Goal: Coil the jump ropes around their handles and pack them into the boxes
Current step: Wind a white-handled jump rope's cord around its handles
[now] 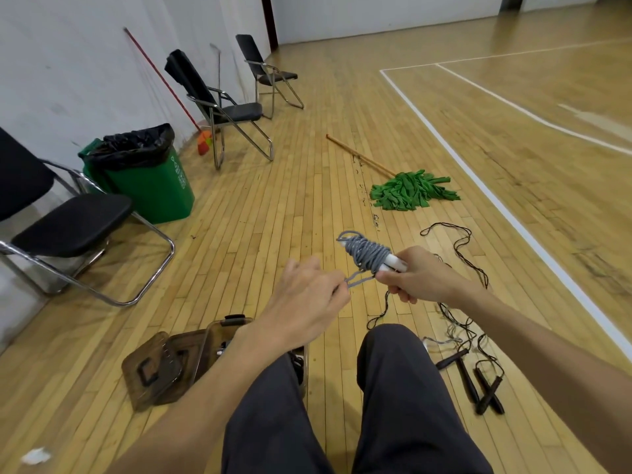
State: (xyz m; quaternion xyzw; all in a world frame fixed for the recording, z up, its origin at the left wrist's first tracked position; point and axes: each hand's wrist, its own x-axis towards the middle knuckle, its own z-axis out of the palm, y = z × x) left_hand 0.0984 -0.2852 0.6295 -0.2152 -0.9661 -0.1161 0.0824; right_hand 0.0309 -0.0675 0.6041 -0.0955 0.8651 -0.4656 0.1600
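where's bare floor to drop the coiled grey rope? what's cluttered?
Bare floor: the wide strip ahead between the green bin and the mop, and the patch left of the brown box lid up to the near chair. Crowded: right of the right leg, where black jump ropes sprawl.
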